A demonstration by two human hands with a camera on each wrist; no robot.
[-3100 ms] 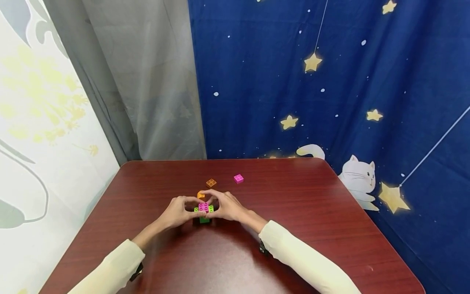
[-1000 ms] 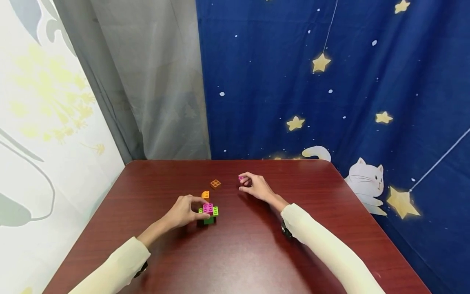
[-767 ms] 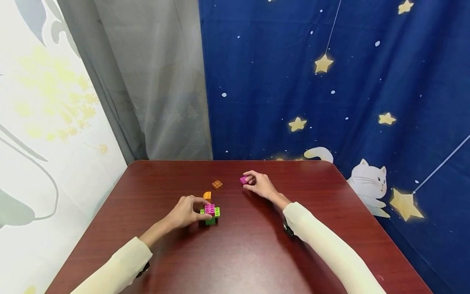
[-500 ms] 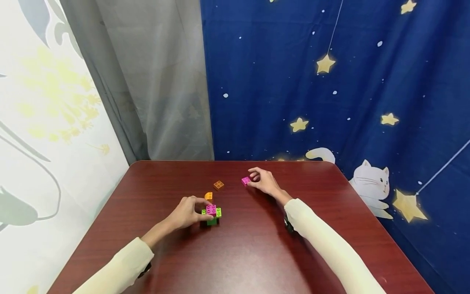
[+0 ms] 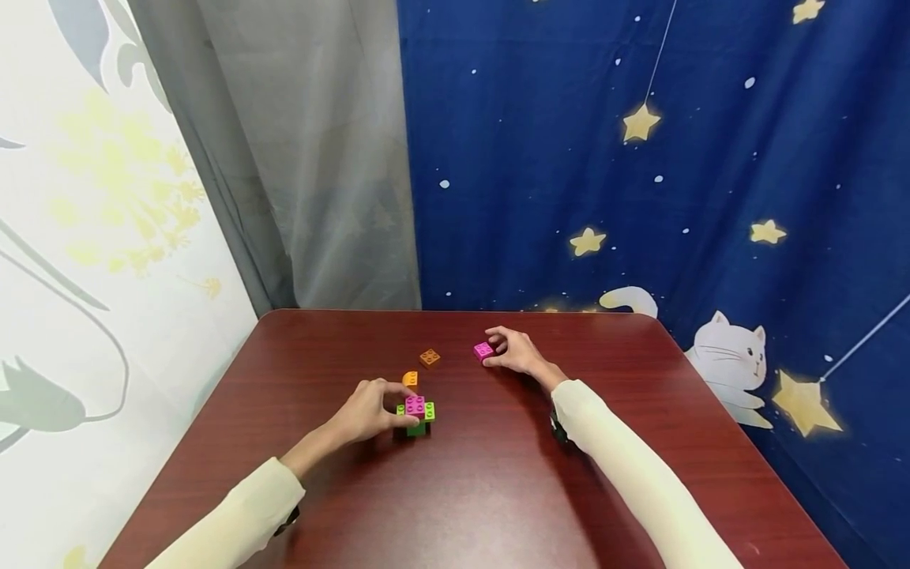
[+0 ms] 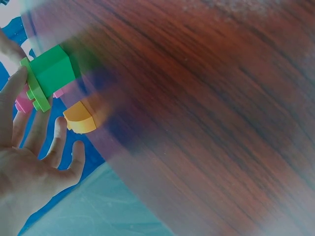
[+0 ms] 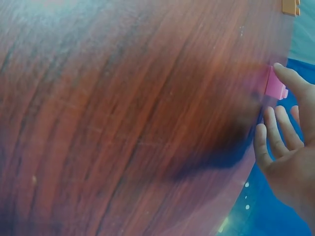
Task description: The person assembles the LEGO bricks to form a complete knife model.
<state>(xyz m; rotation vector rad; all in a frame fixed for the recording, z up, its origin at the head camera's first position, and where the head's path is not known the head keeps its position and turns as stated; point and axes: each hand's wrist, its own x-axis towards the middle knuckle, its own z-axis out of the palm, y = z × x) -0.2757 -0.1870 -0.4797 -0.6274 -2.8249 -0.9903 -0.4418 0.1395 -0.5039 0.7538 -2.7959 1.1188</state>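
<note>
My left hand [image 5: 370, 412] grips a small stack of toy building bricks from its left side, thumb in front and fingers behind. On top of the stack is a pink brick [image 5: 415, 405], over a lime-green plate [image 5: 430, 412] and a darker green block [image 6: 52, 70]. A loose pink brick [image 5: 483, 351] lies farther back on the table. Beside it is my right hand [image 5: 517, 353], its thumb tip right at the brick's edge and its fingers spread apart past it. In the right wrist view that pink brick [image 7: 276, 84] shows next to the thumb.
Just behind the stack stands a yellow-orange brick with a rounded side [image 5: 411, 379]. An orange-brown brick [image 5: 430, 358] lies between it and the loose pink brick. All rest on a dark red wooden table [image 5: 490, 482], with a blue star-patterned curtain [image 5: 512, 197] behind.
My right hand has left the stack and reached back right to the loose pink brick; its fingers covered the brick, then lifted apart. My left hand keeps holding the stack.
</note>
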